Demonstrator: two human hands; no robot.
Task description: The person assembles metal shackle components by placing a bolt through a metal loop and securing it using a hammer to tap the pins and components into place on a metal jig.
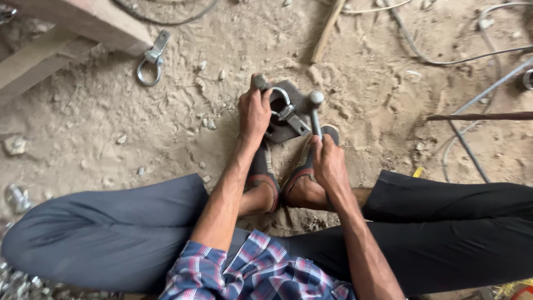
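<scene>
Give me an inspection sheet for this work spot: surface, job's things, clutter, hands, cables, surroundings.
Surface: sandy ground strewn with small stones; a dark metal plate lies in front of the feet.
Job's things: metal clamp on the plate; hammer raised over it.
Clutter: second clamp by the wooden beam; metal bits at lower left.
Hands: left hand steadies the clamp; right hand grips the hammer handle.
Cables: several cables at upper right.
Surroundings: metal rods at right; wooden stick at top.
</scene>
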